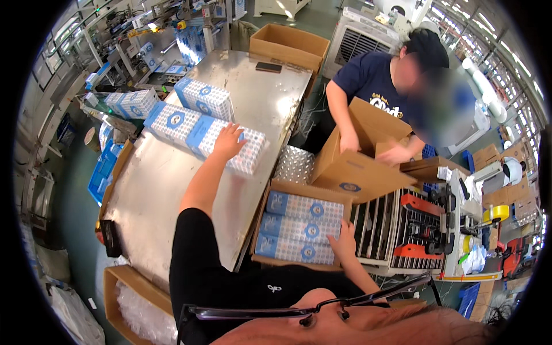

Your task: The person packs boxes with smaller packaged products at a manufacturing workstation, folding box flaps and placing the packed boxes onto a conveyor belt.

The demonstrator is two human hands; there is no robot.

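My left hand (230, 142) lies with spread fingers on top of a blue and white dotted pack (253, 154) on the metal table (167, 195). That pack sits end to end with a matching pack (174, 119) to its left. Behind them rests another such pack (204, 99). My right hand (345, 246) is open at the right side of an open carton (261, 260), its fingertips touching the dotted packs (310, 232) inside. Three packs show side by side in the carton's top layer.
Across from me a person (374, 77) handles an open cardboard box (359, 169). A roller conveyor (376, 230) runs right of my carton. A phone (268, 67) and an empty carton (290, 46) are at the far end. A machine (138, 57) stands left; a box of plastic (144, 310) is near.
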